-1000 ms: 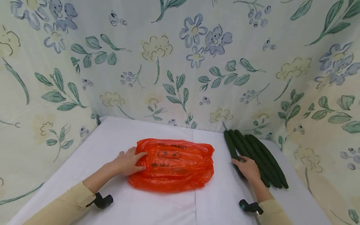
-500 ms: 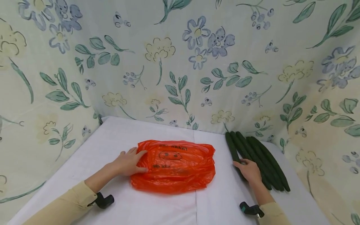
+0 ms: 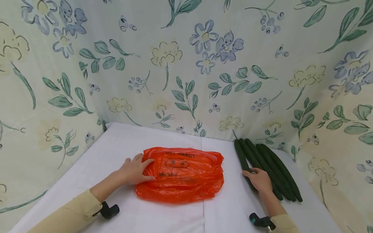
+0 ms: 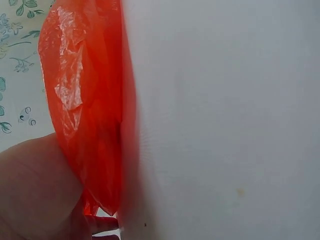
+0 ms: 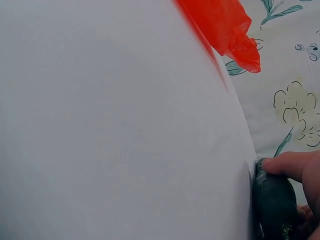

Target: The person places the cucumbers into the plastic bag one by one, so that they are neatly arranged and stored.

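In the head view an orange-red plastic bag (image 3: 180, 176) with dark printing lies crumpled on the white cloth. My left hand (image 3: 135, 170) rests against its left end with the fingers spread and the thumb over the plastic. The left wrist view has the palm (image 4: 35, 187) against the bag (image 4: 82, 100). To the right, several long dark green cucumbers (image 3: 281, 170) lie side by side. My right hand (image 3: 259, 179) grips the leftmost cucumber (image 3: 241, 155), thumb on its near side. Close up, the right wrist view gives the thumb (image 5: 290, 164) on that cucumber's end (image 5: 272, 202); the other fingers are mostly hidden.
White cloth (image 3: 131, 213) covers the table. A floral curtain (image 3: 163, 77) hangs behind and along both sides. Black wrist devices (image 3: 109, 211) sit at both sleeves. A strip of cloth separates the bag from the cucumbers.
The head view has shifted slightly, so everything sits a little lower and to the right. Both hands keep their places on the bag and the cucumber.
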Demonstrator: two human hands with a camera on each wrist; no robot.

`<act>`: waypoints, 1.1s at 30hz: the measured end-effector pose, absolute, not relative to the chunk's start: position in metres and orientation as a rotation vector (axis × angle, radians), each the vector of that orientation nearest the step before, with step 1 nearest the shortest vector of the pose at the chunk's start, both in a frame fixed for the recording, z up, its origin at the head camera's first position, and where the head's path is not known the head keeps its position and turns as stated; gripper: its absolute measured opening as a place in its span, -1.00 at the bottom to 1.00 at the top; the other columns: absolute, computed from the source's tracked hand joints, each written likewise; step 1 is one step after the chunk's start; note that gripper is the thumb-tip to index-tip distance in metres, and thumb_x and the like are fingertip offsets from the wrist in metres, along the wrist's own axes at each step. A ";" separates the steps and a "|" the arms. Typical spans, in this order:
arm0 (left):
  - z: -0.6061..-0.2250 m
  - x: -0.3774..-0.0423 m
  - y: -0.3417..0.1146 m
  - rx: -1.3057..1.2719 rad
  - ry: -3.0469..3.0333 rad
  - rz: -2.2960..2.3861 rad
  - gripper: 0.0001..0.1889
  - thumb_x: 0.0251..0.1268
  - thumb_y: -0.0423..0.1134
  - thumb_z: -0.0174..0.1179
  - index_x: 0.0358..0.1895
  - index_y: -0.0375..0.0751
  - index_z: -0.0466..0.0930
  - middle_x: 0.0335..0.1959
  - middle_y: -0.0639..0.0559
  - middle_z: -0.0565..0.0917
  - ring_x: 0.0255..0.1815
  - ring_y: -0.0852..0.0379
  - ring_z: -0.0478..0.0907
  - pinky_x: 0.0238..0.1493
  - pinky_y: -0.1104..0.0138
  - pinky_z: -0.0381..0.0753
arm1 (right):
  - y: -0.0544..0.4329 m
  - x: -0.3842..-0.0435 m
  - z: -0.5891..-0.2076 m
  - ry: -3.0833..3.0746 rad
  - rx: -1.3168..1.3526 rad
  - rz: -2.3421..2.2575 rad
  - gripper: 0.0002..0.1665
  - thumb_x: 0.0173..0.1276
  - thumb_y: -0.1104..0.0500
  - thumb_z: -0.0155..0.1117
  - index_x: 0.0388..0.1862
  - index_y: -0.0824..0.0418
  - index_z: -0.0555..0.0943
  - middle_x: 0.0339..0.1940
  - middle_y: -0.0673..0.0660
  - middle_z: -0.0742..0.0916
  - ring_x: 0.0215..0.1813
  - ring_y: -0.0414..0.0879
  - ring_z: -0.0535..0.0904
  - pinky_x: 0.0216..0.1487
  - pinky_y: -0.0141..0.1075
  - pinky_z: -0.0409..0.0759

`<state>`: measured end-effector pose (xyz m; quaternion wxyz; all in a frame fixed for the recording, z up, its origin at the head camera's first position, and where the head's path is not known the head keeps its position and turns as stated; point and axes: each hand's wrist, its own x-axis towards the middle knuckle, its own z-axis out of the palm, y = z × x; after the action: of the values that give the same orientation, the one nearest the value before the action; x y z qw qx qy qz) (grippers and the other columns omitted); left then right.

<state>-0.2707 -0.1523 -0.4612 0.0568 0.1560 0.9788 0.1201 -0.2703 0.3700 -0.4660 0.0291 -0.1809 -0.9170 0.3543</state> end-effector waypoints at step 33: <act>-0.461 -0.273 -0.156 0.485 2.907 0.345 -0.06 0.14 0.42 0.24 0.53 0.01 0.27 0.53 -0.32 0.26 0.59 -0.37 0.01 0.40 -0.46 0.00 | 0.373 -0.269 -0.457 -2.630 -0.582 1.425 -0.17 0.31 -0.10 0.41 0.36 0.40 0.43 0.43 0.44 0.41 0.41 0.31 0.32 0.34 0.25 0.38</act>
<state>-0.2735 -0.1555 -0.4611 0.0868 0.1629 0.9760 0.1160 -0.2691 0.3729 -0.4573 0.0469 -0.1908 -0.8621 0.4671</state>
